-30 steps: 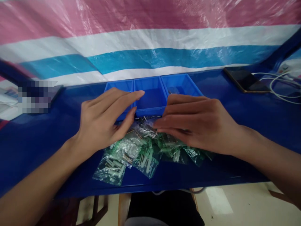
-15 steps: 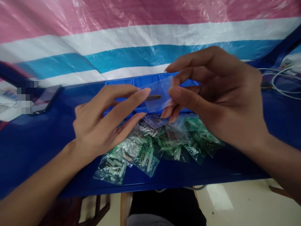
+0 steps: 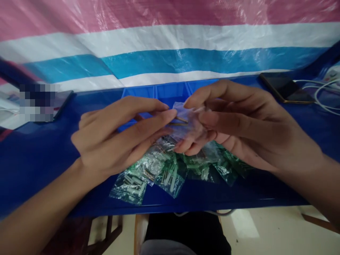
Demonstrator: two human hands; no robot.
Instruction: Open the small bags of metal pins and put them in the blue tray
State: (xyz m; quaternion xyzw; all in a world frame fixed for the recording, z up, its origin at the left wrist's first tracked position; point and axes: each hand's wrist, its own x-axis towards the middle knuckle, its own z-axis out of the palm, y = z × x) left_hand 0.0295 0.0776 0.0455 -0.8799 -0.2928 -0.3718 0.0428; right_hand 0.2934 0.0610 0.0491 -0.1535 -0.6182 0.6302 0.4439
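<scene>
My right hand is closed on a small clear plastic bag, which is crumpled between its thumb and fingers. From the left, my left hand meets it, fingertips pinched on thin brass-coloured metal pins that point right at the bag. Whether the pin ends are inside the bag or in front of it, I cannot tell. Below both hands lies a pile of small clear bags holding whitish-green plugs and metal screws or pins; my hands cover part of it.
A blue compartment tray stands behind the hands, partly hidden. On the blue table a dark phone lies at the right beside white cables. Another flat device is at the left. A striped plastic sheet hangs behind.
My right hand has moved lower, its fingers now bunched around the bag, which was flatter before. The left fingertips have shifted slightly right with the pins. The right-hand phone has come into view.
</scene>
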